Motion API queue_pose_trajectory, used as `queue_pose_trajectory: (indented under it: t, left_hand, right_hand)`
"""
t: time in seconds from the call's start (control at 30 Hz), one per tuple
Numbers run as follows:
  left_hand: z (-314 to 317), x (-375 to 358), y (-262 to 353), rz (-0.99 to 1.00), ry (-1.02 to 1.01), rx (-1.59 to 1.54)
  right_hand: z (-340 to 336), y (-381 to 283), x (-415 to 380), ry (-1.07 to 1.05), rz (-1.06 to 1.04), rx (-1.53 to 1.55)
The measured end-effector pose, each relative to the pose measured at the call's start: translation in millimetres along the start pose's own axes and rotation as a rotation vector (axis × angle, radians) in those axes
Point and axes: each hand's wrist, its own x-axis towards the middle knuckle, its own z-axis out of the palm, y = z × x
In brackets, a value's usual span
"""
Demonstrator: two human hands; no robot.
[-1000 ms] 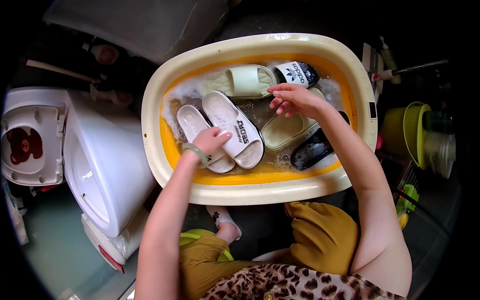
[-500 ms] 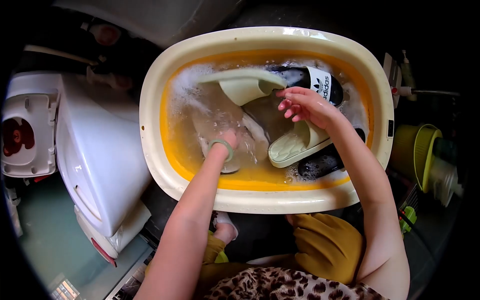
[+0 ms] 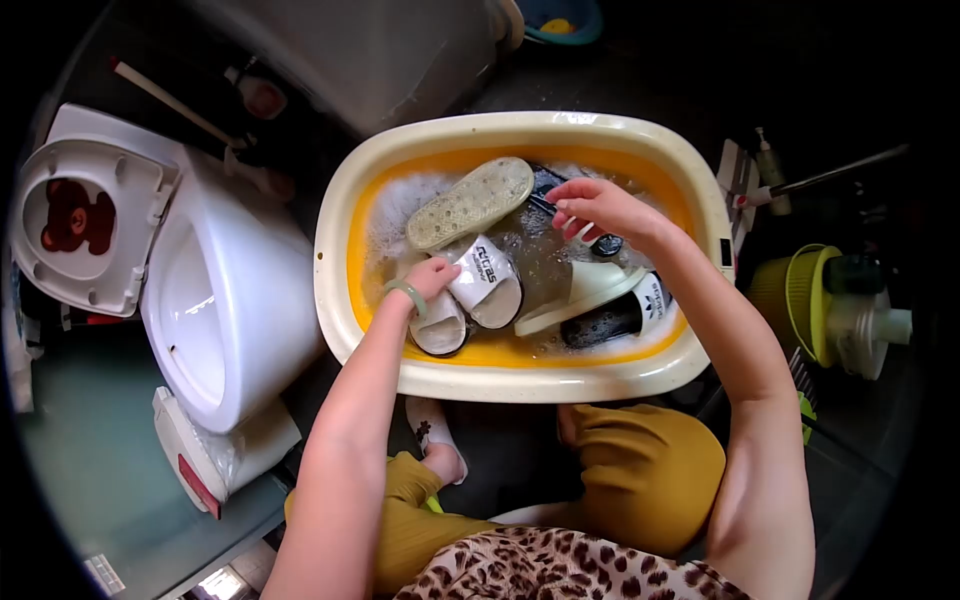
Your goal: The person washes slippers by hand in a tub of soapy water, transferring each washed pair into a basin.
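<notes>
Sudsy water fills a cream tub (image 3: 470, 385) with a yellow inside. My left hand (image 3: 430, 279), with a pale bangle at its wrist, grips a white slipper (image 3: 438, 328); a second white slipper with black lettering (image 3: 487, 282) lies against its fingertips. Above them a pale green slipper (image 3: 472, 205) rests sole up. My right hand (image 3: 600, 208) is over the upper right of the water, fingers apart and holding nothing, near a dark strap. Below it sit another pale green slipper (image 3: 590, 298) and a black slipper with a white strap (image 3: 605, 325).
Left of the tub stands a white toilet (image 3: 225, 300) with its lid raised. On the right are a yellow-green basket (image 3: 800, 300) and a grey metal rod. A blue basin (image 3: 562, 22) is at the top. My legs and feet are below the tub.
My left hand has come up out of the water with the white slippers now showing. The upper green slipper has turned sole up, and the black slipper with the white strap has shifted down.
</notes>
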Motion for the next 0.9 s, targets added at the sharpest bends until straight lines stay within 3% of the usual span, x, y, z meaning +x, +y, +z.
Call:
queue_pose_trajectory:
  t: [0.17, 0.23, 0.3, 0.37, 0.43, 0.67, 0.73, 0.9]
  left_hand:
    - [-8.0, -22.5, 14.1, 0.102, 0.059, -0.190]
    - [-11.2, -33.0, 23.9, 0.177, 0.143, -0.545]
    - [-19.3, -41.1, 38.8, 0.157, 0.111, -0.616]
    - [-19.4, -53.9, 58.1, 0.272, 0.234, -0.955]
    - [-24.4, -56.3, 72.5, 0.382, 0.203, -1.150]
    - [-49.3, -78.7, 112.0, 0.487, 0.164, -1.629]
    - [-46.5, -104.3, 129.7, 0.472, 0.193, -1.711]
    - [-52.8, -78.3, 110.3, 0.430, 0.296, -1.794]
  right_hand:
    - [8.4, -46.4, -58.6, 0.069, -0.113, -0.023]
    - [14.1, -64.7, -84.0, 0.022, -0.162, -0.084]
    - [18.1, -80.0, -101.3, 0.006, -0.204, -0.087]
    - [27.0, -99.8, -117.8, 0.001, -0.336, -0.028]
    - [39.7, -122.0, -134.4, 0.022, -0.432, 0.012]
    - [63.2, -147.0, -148.0, 0.038, -0.780, 0.524]
    - [67.0, -135.1, -129.2, 0.095, -0.759, 0.705]
    - [76.5, -132.7, -92.2, 0.200, -0.644, 0.963]
